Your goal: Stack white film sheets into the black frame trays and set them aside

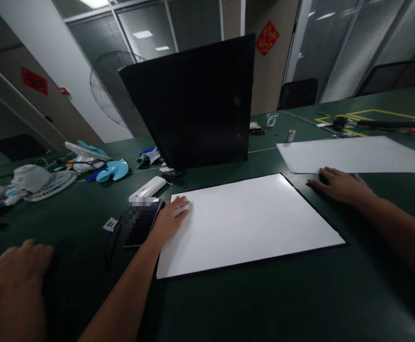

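My left hand (pixel 171 219) rests palm down with fingers spread on the left edge of a white sheet (pixel 243 221). This flat, rectangular sheet has a thin dark border and lies on the table. Off to the right, my right hand (pixel 344 186) lies flat with fingers stretched, touching the near left edge of a second white sheet (pixel 357 154). Behind the first sheet stands a large black panel (pixel 207 104), tilted. Left of my left hand are a dark flat device (pixel 146 222), partly blurred out, and a white oblong object (pixel 148 188).
Another person's hand (pixel 22 266) is on the table at the left. Beyond it lie white fan parts (pixel 53 184) and blue fan blades (pixel 113 170). A small number tag (pixel 110 224), a clear plastic cup (pixel 272 119) and a small cylinder (pixel 290 136) stand or lie about the green table (pixel 264 304).
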